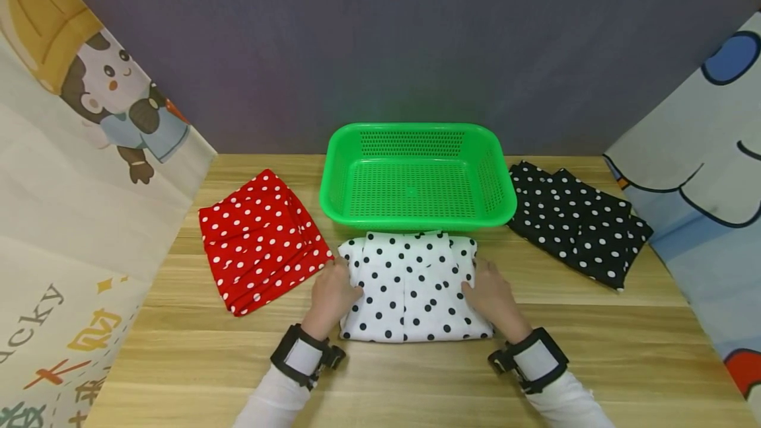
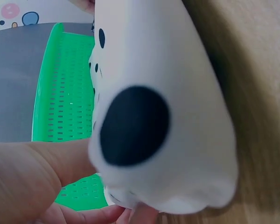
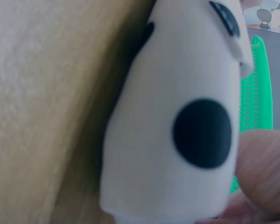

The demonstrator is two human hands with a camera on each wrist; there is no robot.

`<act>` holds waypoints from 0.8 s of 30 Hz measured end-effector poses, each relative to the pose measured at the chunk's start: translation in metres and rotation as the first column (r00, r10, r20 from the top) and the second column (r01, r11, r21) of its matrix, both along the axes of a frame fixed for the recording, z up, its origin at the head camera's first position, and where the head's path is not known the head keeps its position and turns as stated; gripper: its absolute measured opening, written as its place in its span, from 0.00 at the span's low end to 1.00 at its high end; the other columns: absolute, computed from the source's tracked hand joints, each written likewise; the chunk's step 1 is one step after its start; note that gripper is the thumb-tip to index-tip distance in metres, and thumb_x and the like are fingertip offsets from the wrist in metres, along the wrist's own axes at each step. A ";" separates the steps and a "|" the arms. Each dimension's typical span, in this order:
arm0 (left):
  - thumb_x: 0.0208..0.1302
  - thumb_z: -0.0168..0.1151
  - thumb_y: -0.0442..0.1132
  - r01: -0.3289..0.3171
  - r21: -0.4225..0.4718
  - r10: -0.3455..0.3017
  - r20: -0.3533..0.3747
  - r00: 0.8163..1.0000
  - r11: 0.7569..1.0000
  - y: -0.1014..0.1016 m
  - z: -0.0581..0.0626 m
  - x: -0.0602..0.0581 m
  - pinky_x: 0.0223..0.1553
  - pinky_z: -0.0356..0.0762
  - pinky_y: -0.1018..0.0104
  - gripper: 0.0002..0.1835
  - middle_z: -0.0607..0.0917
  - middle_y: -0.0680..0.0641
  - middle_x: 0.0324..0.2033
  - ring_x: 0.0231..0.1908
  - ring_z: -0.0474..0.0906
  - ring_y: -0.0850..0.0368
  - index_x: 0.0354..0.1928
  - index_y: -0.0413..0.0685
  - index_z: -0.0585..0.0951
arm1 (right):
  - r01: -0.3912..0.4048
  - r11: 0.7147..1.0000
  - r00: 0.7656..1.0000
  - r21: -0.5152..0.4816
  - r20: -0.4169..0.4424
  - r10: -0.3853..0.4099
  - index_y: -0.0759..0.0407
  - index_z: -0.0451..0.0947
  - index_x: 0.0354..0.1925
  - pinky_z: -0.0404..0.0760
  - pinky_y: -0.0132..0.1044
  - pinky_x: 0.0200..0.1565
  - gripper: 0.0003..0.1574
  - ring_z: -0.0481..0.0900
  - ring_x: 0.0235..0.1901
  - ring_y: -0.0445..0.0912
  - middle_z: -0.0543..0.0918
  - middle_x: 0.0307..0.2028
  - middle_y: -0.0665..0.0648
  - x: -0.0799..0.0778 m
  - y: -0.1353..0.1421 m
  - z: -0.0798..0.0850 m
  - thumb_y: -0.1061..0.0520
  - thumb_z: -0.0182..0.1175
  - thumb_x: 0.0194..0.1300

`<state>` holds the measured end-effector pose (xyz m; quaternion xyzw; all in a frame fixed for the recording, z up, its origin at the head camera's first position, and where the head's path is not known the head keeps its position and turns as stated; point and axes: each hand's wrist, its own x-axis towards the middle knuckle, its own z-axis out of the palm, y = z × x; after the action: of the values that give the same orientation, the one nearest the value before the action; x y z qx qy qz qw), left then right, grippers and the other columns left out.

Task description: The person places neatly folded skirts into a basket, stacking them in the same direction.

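Observation:
A folded white garment with black polka dots [image 1: 410, 289] lies in front of me at the middle of the table. My left hand [image 1: 334, 292] grips its left side, thumb [image 2: 70, 161] on the upper face and fingertips [image 2: 102, 214] at the side edge. On the opposite side my right hand [image 1: 492, 292] holds it the same way, with the thumb [image 3: 263, 163] against the dotted face. Both wrist views show the thick folded front edge of the white garment [image 2: 177, 140] close up, standing over a shadow on the table.
Just behind the white garment stands a green plastic basket [image 1: 410, 223] with nothing in it. A folded red cloth with white dots [image 1: 261, 243] lies to the left. At the right is a folded black cloth with white dots [image 1: 577, 223], beside the basket. A dark wall [image 1: 404, 38] rises behind.

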<state>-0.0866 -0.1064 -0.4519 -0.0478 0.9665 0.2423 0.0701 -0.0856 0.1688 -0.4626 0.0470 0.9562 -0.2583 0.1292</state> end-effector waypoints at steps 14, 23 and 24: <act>0.48 0.62 0.30 0.003 0.023 -0.003 0.025 1.000 1.000 0.003 0.004 -0.004 0.19 0.63 0.66 0.08 0.74 0.46 0.20 0.21 0.69 0.52 0.31 0.38 0.74 | -0.017 0.999 1.000 -0.027 -0.023 0.016 0.78 0.56 0.61 0.74 0.55 0.48 0.32 0.71 0.52 0.66 0.67 0.56 0.77 0.001 -0.001 0.000 0.61 0.50 0.64; 0.50 0.62 0.31 0.001 0.055 -0.002 0.010 1.000 0.998 -0.001 0.005 -0.001 0.23 0.65 0.66 0.12 0.78 0.45 0.28 0.26 0.71 0.53 0.39 0.38 0.77 | -0.018 0.999 0.997 -0.047 -0.080 0.014 0.74 0.60 0.58 0.75 0.53 0.44 0.27 0.74 0.48 0.63 0.71 0.52 0.74 0.004 0.003 0.000 0.63 0.49 0.63; 0.50 0.61 0.31 0.006 0.065 -0.006 0.000 1.000 0.998 -0.002 0.006 0.000 0.23 0.65 0.66 0.12 0.78 0.46 0.27 0.26 0.71 0.53 0.39 0.39 0.77 | -0.014 0.999 0.996 -0.047 -0.089 0.010 0.74 0.60 0.58 0.74 0.54 0.46 0.27 0.73 0.49 0.63 0.71 0.52 0.74 0.005 0.003 0.000 0.63 0.49 0.63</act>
<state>-0.0867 -0.1082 -0.4463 -0.0426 0.9582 0.2734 0.0727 -0.0805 0.1717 -0.4626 0.0267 0.9549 -0.2819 0.0892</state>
